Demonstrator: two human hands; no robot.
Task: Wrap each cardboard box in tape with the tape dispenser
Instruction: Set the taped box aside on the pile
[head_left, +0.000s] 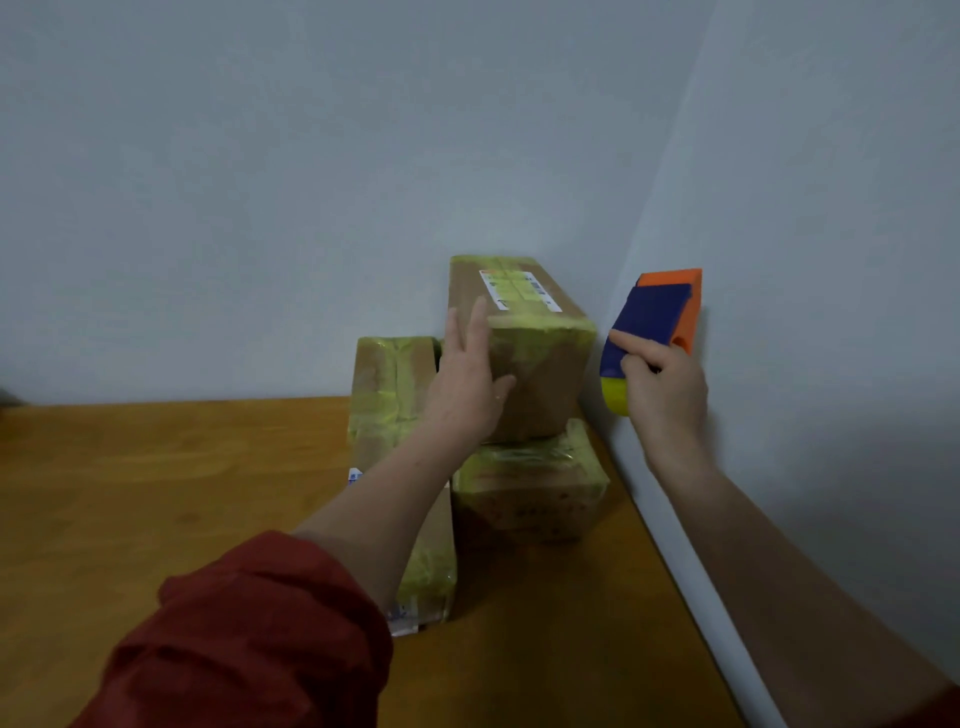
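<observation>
Three cardboard boxes wrapped in yellowish tape stand in the table's far right corner. The top box (540, 332) bears a white label and lies on a lower box (530, 493). A long box (395, 415) lies to their left, partly hidden by my forearm. My left hand (467, 384) presses flat against the top box's left side, fingers straight. My right hand (665, 389) grips the tape dispenser (649, 322), blue and orange with a yellow roll, held in the air just right of the top box and apart from it.
The wooden table (156, 493) stretches to the left and front of the boxes. A pale wall (779, 364) runs close along the right side, and another wall stands behind the boxes.
</observation>
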